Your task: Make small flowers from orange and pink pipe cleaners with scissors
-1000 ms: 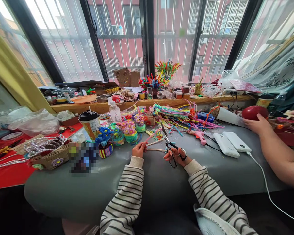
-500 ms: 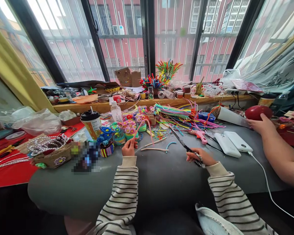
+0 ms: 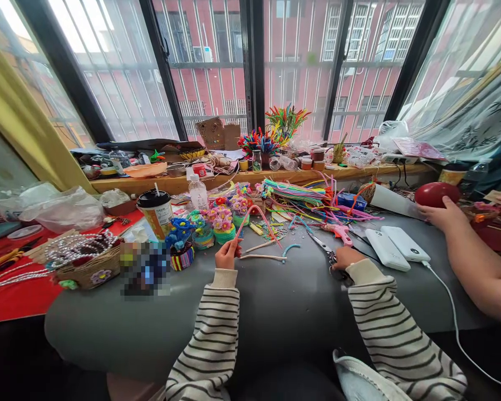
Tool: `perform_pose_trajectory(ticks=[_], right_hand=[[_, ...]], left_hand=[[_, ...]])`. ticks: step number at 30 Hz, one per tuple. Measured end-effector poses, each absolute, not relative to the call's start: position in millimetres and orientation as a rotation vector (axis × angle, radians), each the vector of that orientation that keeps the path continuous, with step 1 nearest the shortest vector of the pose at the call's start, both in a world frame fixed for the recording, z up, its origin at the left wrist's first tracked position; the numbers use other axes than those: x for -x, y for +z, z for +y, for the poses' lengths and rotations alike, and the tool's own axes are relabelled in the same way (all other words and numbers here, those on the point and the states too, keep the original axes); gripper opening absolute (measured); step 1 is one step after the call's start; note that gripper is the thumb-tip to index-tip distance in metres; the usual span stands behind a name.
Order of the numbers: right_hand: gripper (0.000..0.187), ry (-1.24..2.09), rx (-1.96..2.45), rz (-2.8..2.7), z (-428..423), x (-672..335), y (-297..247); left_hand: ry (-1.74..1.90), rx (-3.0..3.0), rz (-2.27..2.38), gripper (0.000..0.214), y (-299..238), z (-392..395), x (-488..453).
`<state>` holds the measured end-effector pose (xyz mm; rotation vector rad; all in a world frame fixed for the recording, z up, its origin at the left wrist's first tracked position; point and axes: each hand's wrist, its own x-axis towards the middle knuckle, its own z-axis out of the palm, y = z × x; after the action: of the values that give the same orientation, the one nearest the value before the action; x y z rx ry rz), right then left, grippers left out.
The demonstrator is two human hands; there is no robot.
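Note:
Between the thumb and fingers of my left hand (image 3: pixel 227 254) is one end of a pink pipe cleaner (image 3: pixel 256 209). It arches up and its free end drops to the right, over the grey tabletop. My right hand (image 3: pixel 347 258) is closed around the black handles of a pair of scissors (image 3: pixel 322 243). Their blades point forward and left, low over the table or resting on it; I cannot tell which. In front of my hands lie a beige pipe cleaner (image 3: pixel 262 257) and a short blue piece (image 3: pixel 291 246). A pink glue gun (image 3: pixel 340 233) sits just beyond my right hand.
A bundle of pipe cleaners (image 3: pixel 296 192) lies at the back. Small flower pots (image 3: pixel 223 236), a lidded cup (image 3: pixel 156 214) and a bead basket (image 3: pixel 89 267) stand left. Two white power banks (image 3: pixel 388 248) lie right. Another person's hand (image 3: pixel 446 214) holds a round red object (image 3: pixel 436 193).
My right hand has lowered the scissors, and their blades now lie flatter and nearer the table. My left hand has shifted slightly right with the pink pipe cleaner.

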<state>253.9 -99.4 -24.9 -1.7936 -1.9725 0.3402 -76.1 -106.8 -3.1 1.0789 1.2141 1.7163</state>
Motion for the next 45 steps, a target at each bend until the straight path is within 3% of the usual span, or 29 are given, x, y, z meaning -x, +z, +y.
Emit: perform_pose_trajectory(ticks=[5,9,13,21,28,39,45], right_hand=[[0.012,0.348,1.829,-1.959,-96,-218,-3],[0.033,0.553,1.351,-1.853,-92,-185,25],[0.035,0.604,1.119,-1.916,-86,-160,44],[0.029,1.151,0.869,-1.76,-78,-113,33],[0.029,1.195,0.837,-1.655,-76,-102,30],[0.028,1.241,0.789,-1.546,-78,-99,28],[0.037,1.533,0.594,-1.382,-69,-99,39]], left_hand=[[1.678,-1.075,1.193,0.034,-8,-104,65],[1.599,-1.145,1.196,0.035,-8,-106,60],[1.513,-1.213,1.212,0.035,-5,-109,58],[1.43,-1.162,1.14,0.035,-6,-108,47],[1.228,-1.021,0.986,0.045,-10,-114,38],[1.044,-1.07,0.997,0.036,-6,-115,34],[0.997,-1.132,0.953,0.035,-12,-112,37]])
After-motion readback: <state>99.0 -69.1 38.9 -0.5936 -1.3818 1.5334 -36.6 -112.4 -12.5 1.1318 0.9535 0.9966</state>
